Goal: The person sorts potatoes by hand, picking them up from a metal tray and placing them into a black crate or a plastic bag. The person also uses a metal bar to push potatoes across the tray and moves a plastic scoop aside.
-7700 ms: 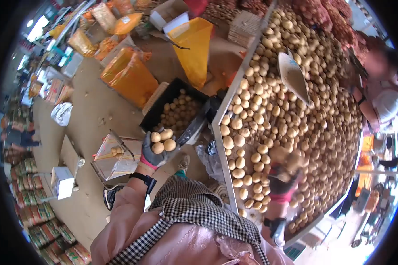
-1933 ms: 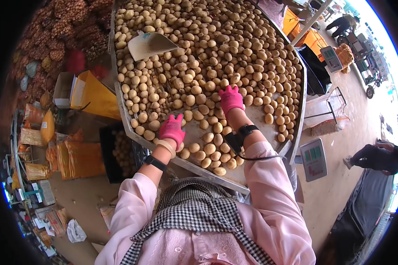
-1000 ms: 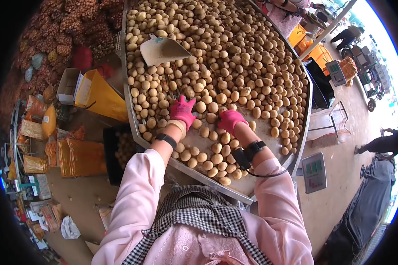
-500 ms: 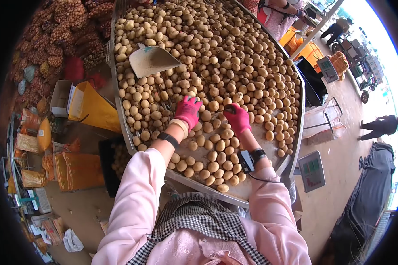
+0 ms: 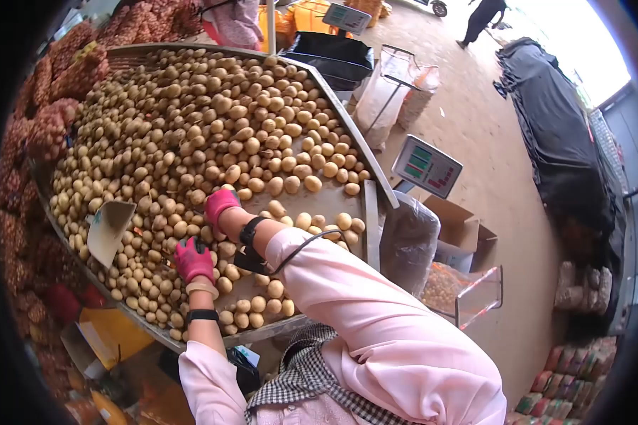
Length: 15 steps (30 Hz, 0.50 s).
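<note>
Many round tan potatoes [image 5: 223,106] lie heaped over a large metal-edged table [image 5: 312,74]. My left hand [image 5: 194,261], in a pink glove with dark fingertips, rests on potatoes near the front, its fingers slightly apart. Just beyond it and to the right, my right hand [image 5: 221,207], gloved the same way, is curled down among the potatoes. Its fingertips are turned from view, and what they hold, if anything, is hidden. A pale scoop [image 5: 110,232] lies on the heap to the left of my left hand.
A scale display [image 5: 427,166] stands off the table's right corner, above a plastic-wrapped shape [image 5: 410,234] and a cardboard box [image 5: 452,225]. Filled net sacks [image 5: 21,234] are piled on the left. A black crate [image 5: 329,58] adjoins the far edge. Another person [image 5: 483,20] is farther off.
My view has turned to the right, so the table appears farther left. My hands have come closer together, with the right now reaching beyond the left; the bare patch near the right hand looks larger.
</note>
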Each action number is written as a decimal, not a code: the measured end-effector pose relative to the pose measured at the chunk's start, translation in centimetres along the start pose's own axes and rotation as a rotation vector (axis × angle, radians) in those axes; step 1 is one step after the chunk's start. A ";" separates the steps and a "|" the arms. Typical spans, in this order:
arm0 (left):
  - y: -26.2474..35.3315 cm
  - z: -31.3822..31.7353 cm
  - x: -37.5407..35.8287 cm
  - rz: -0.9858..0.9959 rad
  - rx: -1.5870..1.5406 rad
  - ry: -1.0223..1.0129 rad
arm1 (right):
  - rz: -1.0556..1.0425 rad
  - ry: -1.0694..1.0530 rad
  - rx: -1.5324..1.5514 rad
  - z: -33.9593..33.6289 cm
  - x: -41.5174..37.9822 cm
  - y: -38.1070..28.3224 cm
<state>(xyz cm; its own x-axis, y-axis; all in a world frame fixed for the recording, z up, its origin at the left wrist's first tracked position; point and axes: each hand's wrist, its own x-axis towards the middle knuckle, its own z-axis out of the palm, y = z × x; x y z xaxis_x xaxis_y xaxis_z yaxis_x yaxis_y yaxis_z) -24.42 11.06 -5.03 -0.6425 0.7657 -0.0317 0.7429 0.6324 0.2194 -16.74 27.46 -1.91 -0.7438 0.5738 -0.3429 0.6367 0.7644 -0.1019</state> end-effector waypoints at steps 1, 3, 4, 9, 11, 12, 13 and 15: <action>-0.3 -0.1 0.9 -0.040 0.033 -0.055 | -0.038 0.054 0.060 0.1 -0.2 1.0; -1.0 0.1 2.5 -0.036 0.045 -0.156 | 0.042 0.170 0.305 -0.3 -3.7 3.4; -1.6 0.6 3.1 -0.002 0.050 -0.122 | 0.092 0.288 0.539 -0.2 -5.9 4.5; -0.8 0.5 4.8 -0.020 0.030 -0.258 | -0.280 0.147 2.030 7.5 -13.3 8.9; 1.3 -1.3 3.5 -0.037 0.063 -0.211 | -0.190 0.105 2.341 7.3 -17.7 9.3; -0.2 0.7 4.4 -0.010 0.070 -0.220 | -0.446 0.520 1.871 9.7 -17.4 9.1; -4.0 4.2 7.0 0.001 -0.044 -0.205 | -0.421 0.672 1.927 8.4 -19.5 8.3; -8.1 7.1 9.8 0.055 -0.120 -0.137 | -0.186 0.273 2.336 6.0 -21.9 9.7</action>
<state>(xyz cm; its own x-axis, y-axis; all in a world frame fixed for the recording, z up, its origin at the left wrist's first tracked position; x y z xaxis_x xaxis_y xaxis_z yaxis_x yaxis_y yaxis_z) -35.42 14.29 -14.01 -0.5642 0.8124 -0.1469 0.7430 0.5772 0.3388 6.93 20.50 -1.03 -0.6731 0.7252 -0.1450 -0.4850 -0.5809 -0.6537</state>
